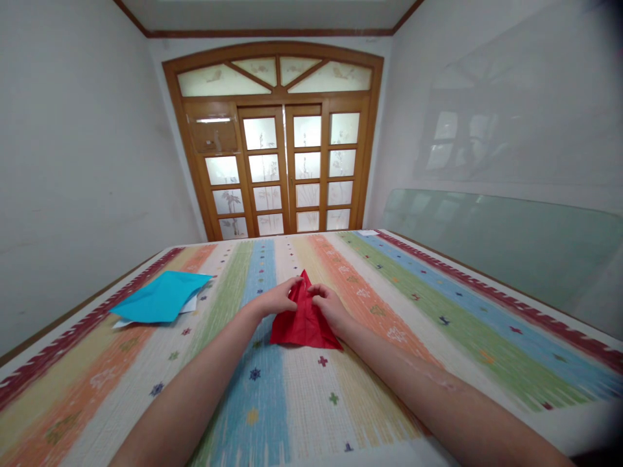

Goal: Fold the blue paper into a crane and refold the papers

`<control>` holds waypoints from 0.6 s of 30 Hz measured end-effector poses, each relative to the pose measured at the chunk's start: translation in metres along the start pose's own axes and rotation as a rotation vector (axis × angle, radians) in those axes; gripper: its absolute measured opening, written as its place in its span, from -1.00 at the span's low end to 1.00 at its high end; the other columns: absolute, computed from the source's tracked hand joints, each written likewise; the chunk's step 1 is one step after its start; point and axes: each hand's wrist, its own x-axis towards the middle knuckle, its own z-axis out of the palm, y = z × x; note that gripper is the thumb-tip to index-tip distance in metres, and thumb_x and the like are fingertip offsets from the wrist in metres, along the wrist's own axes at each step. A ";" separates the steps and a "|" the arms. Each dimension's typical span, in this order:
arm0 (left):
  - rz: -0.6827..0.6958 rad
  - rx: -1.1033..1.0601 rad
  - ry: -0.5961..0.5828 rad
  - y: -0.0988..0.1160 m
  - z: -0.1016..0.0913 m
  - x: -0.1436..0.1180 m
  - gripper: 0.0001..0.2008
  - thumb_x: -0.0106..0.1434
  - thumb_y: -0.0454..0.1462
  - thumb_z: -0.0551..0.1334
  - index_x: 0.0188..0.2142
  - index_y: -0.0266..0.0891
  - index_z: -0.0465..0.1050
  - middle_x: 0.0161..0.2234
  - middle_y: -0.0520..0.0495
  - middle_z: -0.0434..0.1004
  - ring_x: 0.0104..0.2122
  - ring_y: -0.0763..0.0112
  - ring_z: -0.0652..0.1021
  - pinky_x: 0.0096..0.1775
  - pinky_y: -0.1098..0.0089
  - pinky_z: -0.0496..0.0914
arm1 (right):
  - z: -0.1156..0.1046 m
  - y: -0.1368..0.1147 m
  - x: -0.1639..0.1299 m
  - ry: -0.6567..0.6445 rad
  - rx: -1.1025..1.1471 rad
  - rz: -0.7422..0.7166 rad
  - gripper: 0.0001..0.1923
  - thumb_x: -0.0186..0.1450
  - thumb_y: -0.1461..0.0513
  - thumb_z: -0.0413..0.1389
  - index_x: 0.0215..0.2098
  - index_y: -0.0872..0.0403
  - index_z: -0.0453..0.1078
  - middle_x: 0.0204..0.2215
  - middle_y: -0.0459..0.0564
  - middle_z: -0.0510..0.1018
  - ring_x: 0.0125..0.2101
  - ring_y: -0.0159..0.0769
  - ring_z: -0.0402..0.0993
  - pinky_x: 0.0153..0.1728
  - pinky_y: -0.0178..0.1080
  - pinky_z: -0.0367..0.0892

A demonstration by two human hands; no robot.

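Red paper (305,331), folded to a point, lies on the table at middle, between the two hands. Tip aims far, wide edge faces near; a crease runs up its centre.

Right hand (331,310): fingers curled, thumb drawn in, gripping the paper at its right slope, close to the crease. Left hand (278,299): fingertips by the far tip, thumb lower on the left slope, the two visibly apart; cannot tell whether a layer is pinched there or only pressed.

Judgement: one hand per slope seems chosen to keep the two sides even about the crease, and contact near the narrow end gives control where the layers meet. The near edge has no finger on it; table support appears enough.

Forearms enter from the near left and near right, leaving the middle strip open to view.

Outward, left: blue paper (163,298), flat, on top of white paper (189,303) showing at its edges. Well apart from the hands; position probably keeps it clear of the left forearm yet reachable.

Beneath all: striped tablecloth (418,311), a broad level surface that suits handling thin sheets. Beyond the far edge: wooden door (281,162) with glazed panes, likely lighting the work from ahead.
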 end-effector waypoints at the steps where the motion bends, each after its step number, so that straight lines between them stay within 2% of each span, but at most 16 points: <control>1: -0.029 -0.041 -0.023 0.000 -0.001 0.000 -0.18 -0.10 -0.50 0.21 0.22 -0.18 0.23 0.17 -0.25 0.32 -0.08 0.19 0.52 -0.14 0.31 0.42 | 0.000 -0.001 0.000 0.000 -0.003 0.000 -0.70 -0.03 0.34 0.05 -0.31 0.01 0.43 -0.35 -0.06 0.55 -0.33 -0.21 0.45 -0.30 -0.19 0.36; 3: -0.069 -0.099 -0.039 -0.001 -0.004 0.002 -0.21 -0.08 -0.50 0.16 0.21 -0.18 0.22 0.13 -0.28 0.35 -0.22 0.29 0.55 -0.33 0.41 0.41 | 0.000 -0.003 -0.001 -0.003 -0.007 0.002 -0.71 -0.03 0.33 0.07 -0.32 0.00 0.42 -0.38 -0.06 0.55 -0.34 -0.19 0.44 -0.30 -0.19 0.35; 5: -0.061 -0.100 -0.006 -0.003 -0.007 0.003 -0.25 -0.06 -0.51 0.14 0.19 -0.20 0.24 0.06 -0.27 0.41 -0.27 0.34 0.54 -0.41 0.47 0.37 | 0.001 -0.005 -0.001 -0.010 -0.011 0.004 -0.70 -0.03 0.33 0.07 -0.31 0.00 0.42 -0.39 -0.06 0.54 -0.33 -0.18 0.44 -0.31 -0.18 0.35; 12: -0.028 -0.138 0.119 -0.001 -0.008 0.005 -0.39 0.01 -0.52 0.13 0.10 -0.22 0.29 -0.19 -0.14 0.51 -0.35 0.38 0.54 -0.42 0.48 0.37 | 0.002 -0.003 -0.002 -0.012 0.023 0.003 -0.71 -0.01 0.31 0.06 -0.29 0.00 0.40 -0.36 -0.05 0.55 -0.35 -0.20 0.46 -0.34 -0.20 0.35; 18: -0.017 -0.213 0.149 0.009 -0.008 0.001 -0.72 0.17 -0.40 0.18 -0.09 -0.23 0.36 -0.36 -0.04 0.53 -0.44 0.43 0.51 -0.40 0.46 0.36 | 0.003 -0.008 -0.004 -0.035 0.089 0.118 -0.74 0.04 0.27 0.10 -0.25 0.01 0.36 -0.45 -0.11 0.51 -0.52 -0.32 0.40 -0.52 -0.31 0.23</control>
